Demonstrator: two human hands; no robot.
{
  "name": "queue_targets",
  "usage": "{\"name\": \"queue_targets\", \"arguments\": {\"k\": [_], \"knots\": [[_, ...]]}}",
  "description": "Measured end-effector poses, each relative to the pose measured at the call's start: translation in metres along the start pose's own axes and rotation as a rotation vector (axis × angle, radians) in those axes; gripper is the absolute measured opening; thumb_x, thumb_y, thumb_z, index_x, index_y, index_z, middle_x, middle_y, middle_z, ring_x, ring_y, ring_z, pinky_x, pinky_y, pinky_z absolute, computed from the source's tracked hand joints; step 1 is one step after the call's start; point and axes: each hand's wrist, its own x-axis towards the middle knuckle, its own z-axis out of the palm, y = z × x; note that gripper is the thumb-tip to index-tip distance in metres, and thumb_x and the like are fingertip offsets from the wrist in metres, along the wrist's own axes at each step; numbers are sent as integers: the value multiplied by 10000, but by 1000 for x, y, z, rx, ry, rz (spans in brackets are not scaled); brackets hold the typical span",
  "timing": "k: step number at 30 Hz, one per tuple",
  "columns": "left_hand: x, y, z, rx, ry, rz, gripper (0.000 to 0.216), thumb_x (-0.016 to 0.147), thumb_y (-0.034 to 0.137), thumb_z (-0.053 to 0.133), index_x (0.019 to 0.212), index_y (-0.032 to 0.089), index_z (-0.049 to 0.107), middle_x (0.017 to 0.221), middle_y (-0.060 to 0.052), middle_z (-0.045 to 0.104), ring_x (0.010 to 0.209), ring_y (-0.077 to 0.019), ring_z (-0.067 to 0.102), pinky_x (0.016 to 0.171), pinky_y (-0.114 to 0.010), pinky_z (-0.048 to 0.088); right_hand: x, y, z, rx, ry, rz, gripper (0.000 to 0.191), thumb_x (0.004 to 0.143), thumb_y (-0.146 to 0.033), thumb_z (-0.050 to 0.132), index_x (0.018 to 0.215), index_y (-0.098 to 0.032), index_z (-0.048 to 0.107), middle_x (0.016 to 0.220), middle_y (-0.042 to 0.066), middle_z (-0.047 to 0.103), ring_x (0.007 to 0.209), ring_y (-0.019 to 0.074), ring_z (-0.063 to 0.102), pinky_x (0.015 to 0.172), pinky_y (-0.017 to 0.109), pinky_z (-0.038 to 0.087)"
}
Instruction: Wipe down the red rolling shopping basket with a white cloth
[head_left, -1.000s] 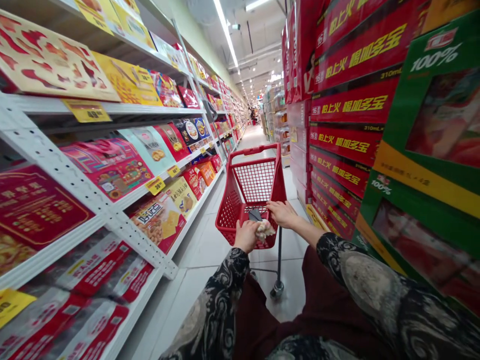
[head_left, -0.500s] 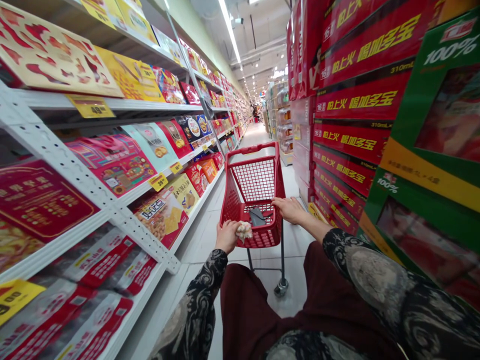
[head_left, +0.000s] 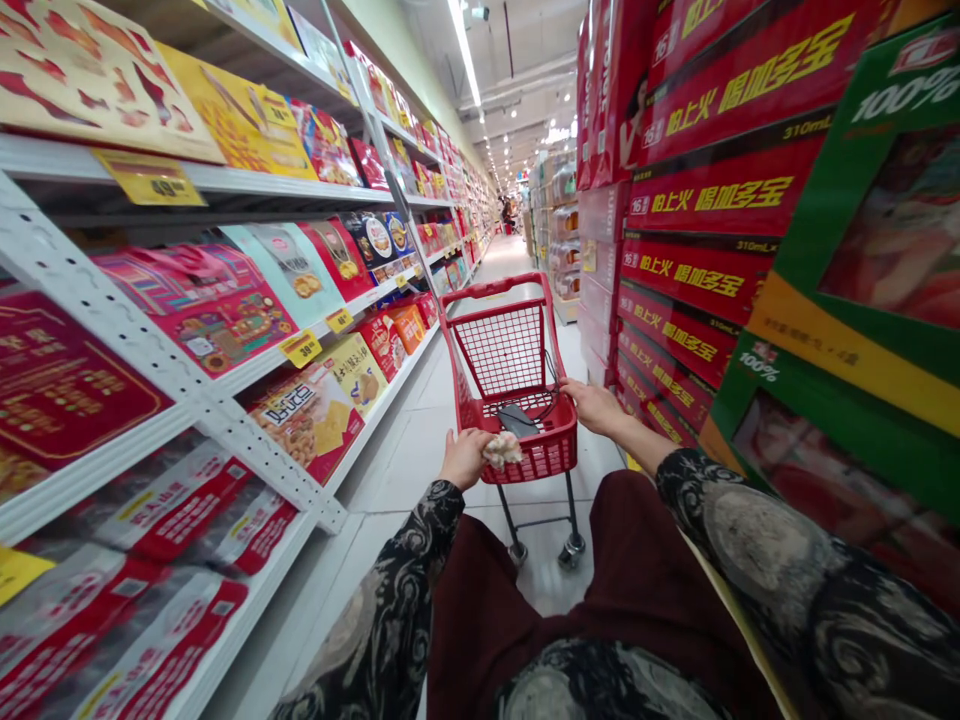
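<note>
A small red shopping cart (head_left: pixel 510 355) stands in front of me in a supermarket aisle. My left hand (head_left: pixel 463 458) is closed on the cart's near left corner and also holds a crumpled pale tissue (head_left: pixel 502 450). My right hand (head_left: pixel 592 405) grips the cart's near right rim, fingers wrapped over the edge. A dark flat object (head_left: pixel 517 420), like a phone or wallet, lies in the basket. Patterned dark sleeves cover both my arms.
White shelves (head_left: pixel 225 400) on the left carry boxed biscuits and gift packs with yellow price tags. Stacked red drink cartons (head_left: pixel 697 230) and green juice cartons (head_left: pixel 862 250) wall the right side. The tiled aisle floor (head_left: pixel 420 440) runs ahead, with a person far down it.
The cart has rolled forward and swung a little to the right. My left hand has shifted along the near rim; my right hand stays on the right rim.
</note>
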Motion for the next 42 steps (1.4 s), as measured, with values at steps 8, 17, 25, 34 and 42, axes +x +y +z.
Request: {"name": "queue_targets", "arguments": {"k": [8,17,25,34,42], "knots": [[7,-4,4,59,50,-69,356,768,158,429,1051,287,600,1180,-50,600,1142,-247,463,1024,-607,139,5,-5,-9,12,-52,-5,380,871,-331,369,1236,-324,477,1446,-29,327,1106,222,518,915,428,392],[22,5,19,-49,113,-85,411,737,148,452,1122,244,559,1242,-71,563,1155,-251,479,1020,-550,229,-16,-74,23,254,280,-31,398,836,-177,433,1231,-185,481,1415,80,354,1298,253,251,1046,511,199],[32,24,28,-625,423,-202,571,655,220,557,1217,181,467,1067,-76,635,908,-198,606,867,-363,456,-28,-125,48,659,302,-48,428,857,-211,422,1278,-132,435,1349,107,423,1247,174,361,1060,336,278],[29,18,28,-1137,314,-116,532,546,294,652,1051,150,570,968,-59,642,855,-160,596,853,-333,470,-22,-125,45,821,350,0,310,818,-252,515,1113,-163,550,1252,88,507,1193,171,437,1028,324,331],[25,35,23,-973,651,-188,403,601,300,642,973,162,574,898,-20,638,793,-142,602,811,-318,493,-36,-138,29,862,501,214,385,777,-306,564,1139,-187,507,1372,77,388,1261,167,368,1032,286,329]]}}
